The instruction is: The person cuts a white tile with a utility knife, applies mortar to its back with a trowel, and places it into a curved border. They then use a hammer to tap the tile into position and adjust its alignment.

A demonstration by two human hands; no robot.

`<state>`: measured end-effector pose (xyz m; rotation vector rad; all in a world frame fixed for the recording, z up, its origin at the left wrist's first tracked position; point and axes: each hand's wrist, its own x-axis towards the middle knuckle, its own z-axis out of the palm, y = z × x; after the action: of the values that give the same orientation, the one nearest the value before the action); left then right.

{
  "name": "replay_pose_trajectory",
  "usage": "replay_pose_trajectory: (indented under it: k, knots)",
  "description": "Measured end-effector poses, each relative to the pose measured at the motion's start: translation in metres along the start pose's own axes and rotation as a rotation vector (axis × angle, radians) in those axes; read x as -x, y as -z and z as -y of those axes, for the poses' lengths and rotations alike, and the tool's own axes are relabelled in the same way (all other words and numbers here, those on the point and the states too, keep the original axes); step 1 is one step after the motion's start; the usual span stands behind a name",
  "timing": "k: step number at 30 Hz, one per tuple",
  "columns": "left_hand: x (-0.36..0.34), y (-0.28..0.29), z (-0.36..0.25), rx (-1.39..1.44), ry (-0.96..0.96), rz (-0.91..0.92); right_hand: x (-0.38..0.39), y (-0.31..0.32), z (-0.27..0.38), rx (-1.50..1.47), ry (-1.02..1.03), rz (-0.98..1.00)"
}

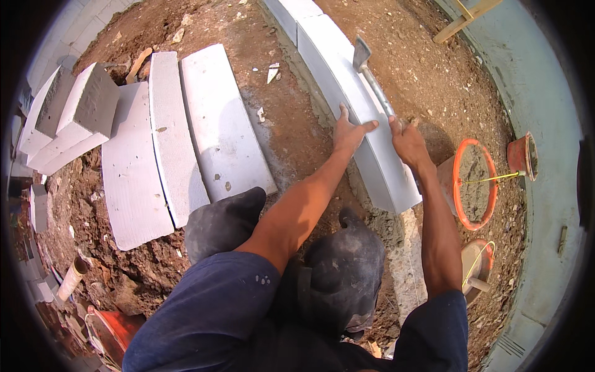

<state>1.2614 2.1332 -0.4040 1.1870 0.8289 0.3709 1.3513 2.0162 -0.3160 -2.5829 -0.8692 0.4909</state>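
A long row of pale blocks runs away in front of me, and the nearest white block [378,155] lies on a mortar strip. My left hand [351,133] rests against that block's upper left edge, thumb stretched over the top and fingers apart; some fingers are hidden. Around the handle of a steel hand tool [375,84] my right hand [407,144] is closed, beside the block's right edge. The tool's flat, flared head [361,54] points away from me, over the row; whether it is a hammer or a small hatchet I cannot tell.
Three loose white slabs, one of them a long block [173,136], lie left of my knees. Stacked blocks [80,115] stand farther left. At right are an orange-rimmed bucket [458,186] of mortar, a smaller bucket [520,155], and a third bucket [477,263] along a grey wall [539,93].
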Motion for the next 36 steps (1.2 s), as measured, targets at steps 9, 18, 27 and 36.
replay_pose_trajectory:
  k: [9, 18, 27, 36]
  knots:
    - [-0.005, 0.008, 0.013, -0.119, -0.023, -0.089, 0.029, 0.029, 0.064, -0.746, 0.017, 0.013]
    - [0.004, -0.003, 0.008, -0.182, -0.024, -0.079, -0.051, -0.026, 0.015, -0.188, -0.112, 0.000]
    - [0.002, 0.013, 0.002, -0.138, -0.003, -0.048, -0.070, 0.017, 0.114, -0.348, 0.142, -0.268]
    - [-0.009, 0.012, 0.023, -0.111, -0.057, -0.066, -0.104, -0.021, 0.101, -0.291, 0.002, -0.020]
